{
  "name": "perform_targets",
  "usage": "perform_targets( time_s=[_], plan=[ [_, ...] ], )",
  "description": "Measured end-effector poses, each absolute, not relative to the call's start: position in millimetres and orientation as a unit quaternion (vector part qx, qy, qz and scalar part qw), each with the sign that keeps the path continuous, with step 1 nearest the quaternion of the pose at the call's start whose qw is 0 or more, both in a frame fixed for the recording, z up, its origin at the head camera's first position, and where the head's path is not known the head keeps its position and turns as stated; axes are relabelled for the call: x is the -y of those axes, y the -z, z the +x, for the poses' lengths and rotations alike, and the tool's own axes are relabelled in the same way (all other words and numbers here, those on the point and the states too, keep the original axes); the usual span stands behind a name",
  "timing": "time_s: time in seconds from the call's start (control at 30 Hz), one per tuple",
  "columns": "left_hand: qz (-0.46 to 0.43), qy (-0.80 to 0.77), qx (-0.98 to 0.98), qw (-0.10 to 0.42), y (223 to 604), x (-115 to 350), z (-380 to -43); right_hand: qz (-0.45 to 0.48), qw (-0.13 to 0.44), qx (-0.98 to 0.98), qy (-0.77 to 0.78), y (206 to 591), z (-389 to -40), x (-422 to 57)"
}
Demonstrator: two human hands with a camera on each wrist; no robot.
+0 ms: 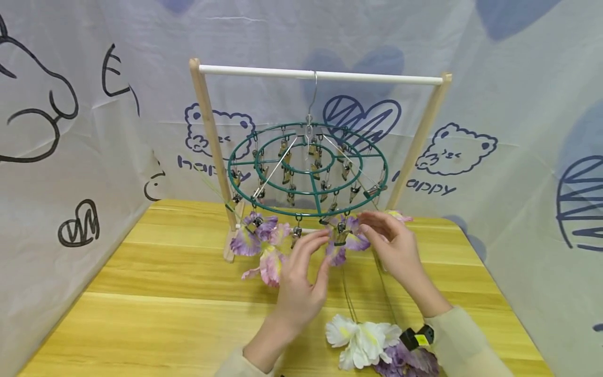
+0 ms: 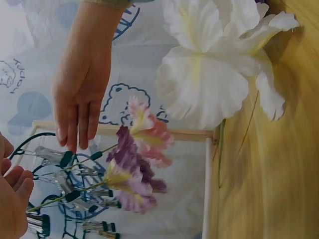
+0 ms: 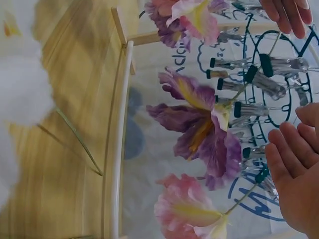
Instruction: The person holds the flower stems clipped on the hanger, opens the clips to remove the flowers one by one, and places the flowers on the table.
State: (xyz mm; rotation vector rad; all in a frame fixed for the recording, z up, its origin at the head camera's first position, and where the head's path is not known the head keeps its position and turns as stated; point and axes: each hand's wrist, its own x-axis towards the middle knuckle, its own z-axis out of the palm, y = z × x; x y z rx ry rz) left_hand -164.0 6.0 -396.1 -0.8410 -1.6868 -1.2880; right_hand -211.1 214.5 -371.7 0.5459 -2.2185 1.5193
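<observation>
A green round clip hanger hangs by its hook, with several metal clips dangling from its rings. From a clip at the front edge hangs a purple artificial iris, head down. On its left is my left hand, fingers loosely bent and thumb apart. My right hand is on the other side, fingertips right by the petals and clip. Neither hand grips anything. In the right wrist view, the right hand's fingers reach out toward the clips. Another purple iris and a pink iris hang at the left.
A wooden stand with a white crossbar carries the hanger. Near the front of the wood-grain table lie a white iris and a dark purple one, stems pointing back. Cloth with drawings surrounds the table.
</observation>
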Motion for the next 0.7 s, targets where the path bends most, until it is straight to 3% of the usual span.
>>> perform_targets(
  time_s=[0.2, 0.7],
  plan=[
    [-0.302, 0.516, 0.688, 0.411, 399.9, -14.0, -173.4, 0.189, 0.154, 0.822, -0.515, 372.0, -227.0, -207.2],
    [-0.269, 0.514, 0.703, 0.411, 383.9, -19.9, -200.7, 0.228, 0.110, 0.865, -0.433, 388.6, -251.0, -187.0]
  ],
)
